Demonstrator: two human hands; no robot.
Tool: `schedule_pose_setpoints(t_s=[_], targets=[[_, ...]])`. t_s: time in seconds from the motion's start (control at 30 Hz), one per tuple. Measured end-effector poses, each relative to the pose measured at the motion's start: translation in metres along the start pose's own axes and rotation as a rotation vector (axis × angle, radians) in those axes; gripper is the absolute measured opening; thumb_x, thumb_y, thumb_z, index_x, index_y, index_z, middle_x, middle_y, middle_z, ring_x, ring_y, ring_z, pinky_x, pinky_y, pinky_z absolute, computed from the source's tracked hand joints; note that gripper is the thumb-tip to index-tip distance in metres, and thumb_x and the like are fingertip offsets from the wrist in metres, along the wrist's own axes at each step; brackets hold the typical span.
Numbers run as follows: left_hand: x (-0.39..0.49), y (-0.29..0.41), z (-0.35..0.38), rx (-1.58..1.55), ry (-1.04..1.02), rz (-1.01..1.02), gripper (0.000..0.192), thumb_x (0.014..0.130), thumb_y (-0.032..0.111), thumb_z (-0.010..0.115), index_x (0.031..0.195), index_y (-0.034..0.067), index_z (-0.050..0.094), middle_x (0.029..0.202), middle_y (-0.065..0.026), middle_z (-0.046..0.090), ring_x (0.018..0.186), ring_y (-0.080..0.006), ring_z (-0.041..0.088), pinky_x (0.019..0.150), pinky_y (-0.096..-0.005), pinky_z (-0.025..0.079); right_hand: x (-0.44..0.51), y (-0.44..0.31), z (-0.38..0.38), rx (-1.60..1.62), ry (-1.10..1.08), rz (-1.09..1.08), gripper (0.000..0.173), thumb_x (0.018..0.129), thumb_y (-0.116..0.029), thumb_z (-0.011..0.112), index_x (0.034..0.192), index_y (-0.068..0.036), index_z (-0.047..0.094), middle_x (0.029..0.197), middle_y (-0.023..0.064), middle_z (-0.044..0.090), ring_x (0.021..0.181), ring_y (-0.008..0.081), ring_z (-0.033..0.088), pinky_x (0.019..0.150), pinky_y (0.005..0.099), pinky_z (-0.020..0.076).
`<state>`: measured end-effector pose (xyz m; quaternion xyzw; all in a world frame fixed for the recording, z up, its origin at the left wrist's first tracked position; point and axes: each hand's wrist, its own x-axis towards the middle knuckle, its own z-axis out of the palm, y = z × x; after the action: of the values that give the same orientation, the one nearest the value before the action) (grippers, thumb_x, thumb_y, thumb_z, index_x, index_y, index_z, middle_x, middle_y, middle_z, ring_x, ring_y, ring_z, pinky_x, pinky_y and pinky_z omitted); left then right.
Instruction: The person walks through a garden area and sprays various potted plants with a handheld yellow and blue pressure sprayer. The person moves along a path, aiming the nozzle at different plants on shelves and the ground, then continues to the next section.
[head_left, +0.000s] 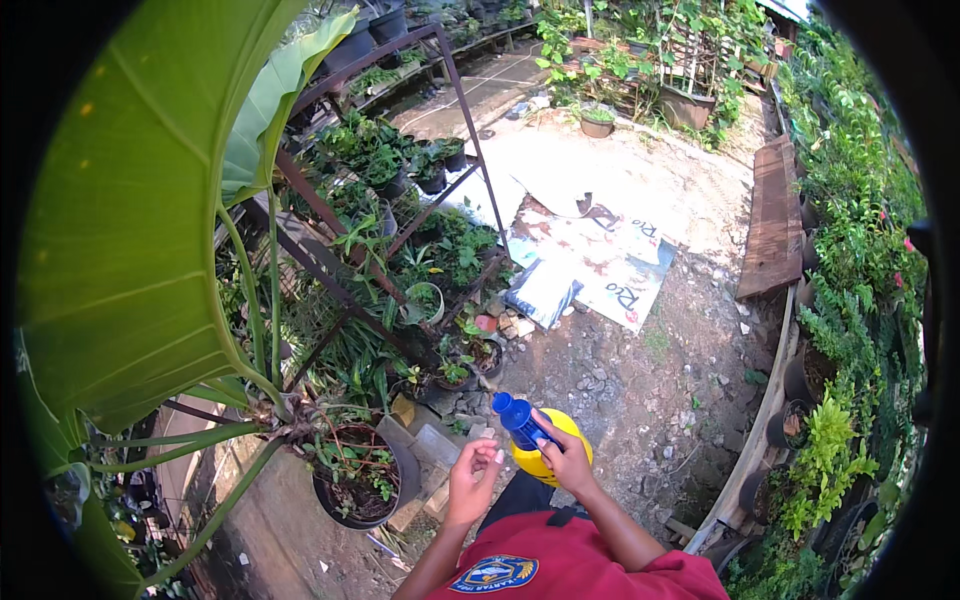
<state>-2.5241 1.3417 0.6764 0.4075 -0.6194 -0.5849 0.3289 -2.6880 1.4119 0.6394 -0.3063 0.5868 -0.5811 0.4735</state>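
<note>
In my right hand (564, 454) is a yellow pump sprayer bottle (541, 466) with a blue pump head (517, 416), held in front of my waist. My fingers wrap around the blue handle, and the nozzle end points away to the left. My left hand (474, 474) is raised just left of the bottle, apart from it, with its fingers curled. Whether anything small lies between those fingertips, I cannot tell. To the left of my left hand stands a large black pot (405, 480) holding a plant with huge green leaves (142, 225).
A rusty metal rack (465, 112) with potted plants stands ahead on the left. Printed sheets (630, 277) and a filled plastic bag (541, 294) lie on the stony ground. A wooden board (772, 217) leans along the right edge, beside a row of potted shrubs (847, 465).
</note>
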Motion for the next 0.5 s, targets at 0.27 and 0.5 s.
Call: schedule_pose_setpoints(t_s=[0.27, 0.5], targets=[[0.123, 0.034, 0.008, 0.142, 0.055, 0.162, 0.024, 0.086, 0.005, 0.063, 0.108, 0.001, 0.055, 0.093, -0.0057, 0.056, 0.081, -0.0112, 0.057, 0.072, -0.025, 0.047, 0.076, -0.025, -0.011, 0.1, 0.011, -0.046, 0.051, 0.09, -0.005, 0.049, 0.14, -0.014, 0.044, 0.063, -0.0051, 0.044, 0.053, 0.0029, 0.037, 0.049, 0.0203, 0.0328], [0.182, 0.034, 0.048, 0.207, 0.051, 0.146, 0.026, 0.085, 0.006, 0.064, 0.109, 0.003, 0.055, 0.094, -0.0025, 0.054, 0.086, -0.0094, 0.053, 0.076, -0.0234, 0.045, 0.165, -0.02, -0.059, 0.266, 0.076, 0.217, 0.064, 0.091, -0.009, 0.048, 0.148, -0.009, 0.02, 0.06, -0.001, 0.046, 0.047, 0.0068, 0.041, 0.044, 0.0236, 0.0356]])
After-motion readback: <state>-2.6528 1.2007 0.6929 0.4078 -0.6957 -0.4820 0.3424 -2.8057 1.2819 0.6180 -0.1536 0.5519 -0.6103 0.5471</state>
